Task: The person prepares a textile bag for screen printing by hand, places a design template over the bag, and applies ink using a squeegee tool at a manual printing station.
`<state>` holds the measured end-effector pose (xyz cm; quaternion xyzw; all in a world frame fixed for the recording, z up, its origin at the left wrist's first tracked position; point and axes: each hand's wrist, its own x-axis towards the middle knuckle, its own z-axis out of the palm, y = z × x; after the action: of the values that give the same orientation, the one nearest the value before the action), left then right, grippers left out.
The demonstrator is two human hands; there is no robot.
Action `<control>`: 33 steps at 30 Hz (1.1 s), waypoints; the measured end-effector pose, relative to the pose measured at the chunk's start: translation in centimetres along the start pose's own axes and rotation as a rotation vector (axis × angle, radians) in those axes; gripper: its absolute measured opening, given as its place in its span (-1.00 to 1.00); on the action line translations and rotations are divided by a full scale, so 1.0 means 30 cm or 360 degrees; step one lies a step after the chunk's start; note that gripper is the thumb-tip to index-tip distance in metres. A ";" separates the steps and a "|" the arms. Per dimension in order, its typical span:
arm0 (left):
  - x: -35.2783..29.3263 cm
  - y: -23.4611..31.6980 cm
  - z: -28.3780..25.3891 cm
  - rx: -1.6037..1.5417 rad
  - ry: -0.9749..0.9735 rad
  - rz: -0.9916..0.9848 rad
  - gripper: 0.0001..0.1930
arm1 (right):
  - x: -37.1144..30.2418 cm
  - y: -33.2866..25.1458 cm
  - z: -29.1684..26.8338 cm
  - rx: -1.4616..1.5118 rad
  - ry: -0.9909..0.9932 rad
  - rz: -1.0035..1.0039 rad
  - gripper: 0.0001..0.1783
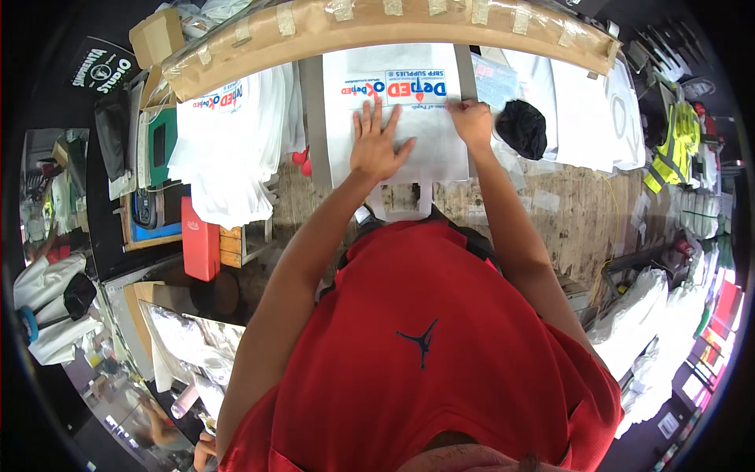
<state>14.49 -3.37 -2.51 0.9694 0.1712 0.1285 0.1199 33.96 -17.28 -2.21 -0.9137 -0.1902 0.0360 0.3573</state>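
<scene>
A white cloth bag (346, 157) with blue and red print lies flat on a narrow grey board (317, 110). Its pale handles (401, 206) hang toward my body. My left hand (379, 149) rests palm down on the bag's left half, fingers spread. At the bag's right edge, my right hand (472, 124) is closed with the fingers curled under, touching the edge beside the print. Whatever those fingers hold, if anything, is hidden. A crumpled black cloth bundle (521, 130) sits just right of my right hand.
Stacked printed white bags (224, 149) hang at the left, above a red box (200, 238). More white bags (586, 118) lie at the right. A brown cardboard roll with tape pieces (393, 25) spans the far side. A yellow reflective vest (675, 145) hangs far right.
</scene>
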 end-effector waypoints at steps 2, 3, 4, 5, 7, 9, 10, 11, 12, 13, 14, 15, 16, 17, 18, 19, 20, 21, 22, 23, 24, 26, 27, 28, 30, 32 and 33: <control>-0.004 -0.003 0.001 -0.0018 -0.0017 -0.0026 -0.19 | 0.005 -0.020 -0.001 -0.0181 -0.0062 -0.0097 -0.65; -0.005 -0.004 0.003 -0.0016 -0.0014 -0.0028 -0.19 | 0.006 -0.026 -0.001 -0.0179 -0.0062 -0.0100 -0.65; -0.003 -0.004 0.001 -0.0019 -0.0003 -0.0013 -0.19 | 0.011 -0.015 0.011 -0.0165 -0.0051 -0.0077 -0.67; -0.001 -0.003 0.000 -0.0022 0.0008 0.0002 -0.19 | 0.015 -0.004 0.022 -0.0151 -0.0039 -0.0054 -0.69; 0.000 0.003 0.000 -0.0026 0.0008 0.0004 -0.19 | 0.013 0.018 0.041 -0.0203 0.0078 -0.0164 -0.66; 0.001 0.005 -0.002 -0.0033 0.0009 0.0006 -0.19 | 0.018 0.039 0.052 -0.0257 0.0196 -0.0273 -0.63; -0.001 0.002 -0.003 -0.0026 0.0000 -0.0001 -0.19 | 0.015 0.025 0.047 -0.0222 0.0117 -0.0164 -0.66; -0.003 0.000 -0.004 -0.0021 -0.0008 -0.0008 -0.19 | 0.009 0.011 0.042 -0.0189 0.0039 -0.0055 -0.69; -0.005 -0.001 -0.005 -0.0018 -0.0005 -0.0014 -0.19 | -0.003 -0.002 0.039 -0.0188 0.0036 -0.0061 -0.69; -0.005 -0.002 -0.006 -0.0021 -0.0006 -0.0013 -0.19 | -0.020 -0.019 0.036 -0.0166 0.0180 -0.0192 -0.70; -0.006 -0.003 -0.006 -0.0023 -0.0008 -0.0013 -0.18 | -0.039 -0.035 0.034 -0.0142 0.0324 -0.0323 -0.70; -0.005 -0.003 -0.005 -0.0019 -0.0005 -0.0021 -0.18 | -0.061 -0.050 0.031 -0.0138 0.0319 -0.0330 -0.70; -0.004 0.001 -0.008 -0.0025 -0.0016 -0.0020 -0.17 | -0.092 -0.078 0.018 -0.0186 0.0177 -0.0633 -0.62; -0.004 0.002 -0.008 -0.0032 -0.0029 -0.0014 -0.16 | -0.124 -0.096 0.014 -0.0235 0.0037 -0.0930 -0.54; -0.004 0.001 -0.009 -0.0030 -0.0029 -0.0019 -0.16 | -0.158 -0.112 0.022 -0.0232 0.0033 -0.0933 -0.54; -0.004 0.001 -0.008 -0.0020 -0.0046 -0.0020 -0.15 | -0.192 -0.121 0.035 -0.0314 0.0021 -0.1017 -0.45; 0.000 -0.001 -0.009 -0.0008 -0.0060 -0.0019 -0.14 | -0.210 -0.117 0.052 -0.0394 0.0012 -0.1103 -0.37; -0.001 -0.001 -0.010 -0.0006 -0.0056 -0.0023 -0.14 | -0.221 -0.087 0.075 -0.0370 -0.0093 -0.1032 -0.26; -0.004 0.001 -0.011 -0.0027 -0.0053 -0.0024 -0.13 | -0.224 -0.077 0.077 -0.0367 -0.0095 -0.1037 -0.26; -0.005 0.001 -0.013 -0.0048 -0.0051 -0.0025 -0.12 | -0.225 -0.066 0.080 -0.0370 -0.0106 -0.1004 -0.27; -0.002 -0.001 -0.014 -0.0046 -0.0050 -0.0029 -0.12 | -0.223 -0.058 0.085 -0.0374 -0.0116 -0.0971 -0.27; 0.000 0.002 -0.017 -0.0053 -0.0026 -0.0021 -0.10 | -0.221 -0.054 0.088 -0.0368 -0.0128 -0.0971 -0.26; -0.002 0.004 -0.017 -0.0055 -0.0028 -0.0019 -0.10 | -0.221 -0.051 0.089 -0.0360 -0.0138 -0.0972 -0.25; -0.003 0.002 -0.013 -0.0048 -0.0012 -0.0030 -0.10 | -0.220 -0.051 0.089 -0.0363 -0.0135 -0.0969 -0.25; -0.003 -0.001 -0.006 -0.0043 0.0004 -0.0036 -0.11 | -0.222 -0.050 0.091 -0.0368 -0.0132 -0.0970 -0.24; -0.005 -0.004 -0.004 -0.0029 0.0021 -0.0029 -0.11 | -0.222 -0.050 0.091 -0.0377 -0.0138 -0.0963 -0.24; -0.005 -0.005 -0.002 -0.0030 0.0023 -0.0027 -0.11 | -0.222 -0.049 0.091 -0.0383 -0.0146 -0.0956 -0.24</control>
<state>14.30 -3.29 -2.52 0.9659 0.1790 0.1360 0.1288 26.76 -17.03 -3.71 -0.8499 -0.4700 -0.0527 0.2324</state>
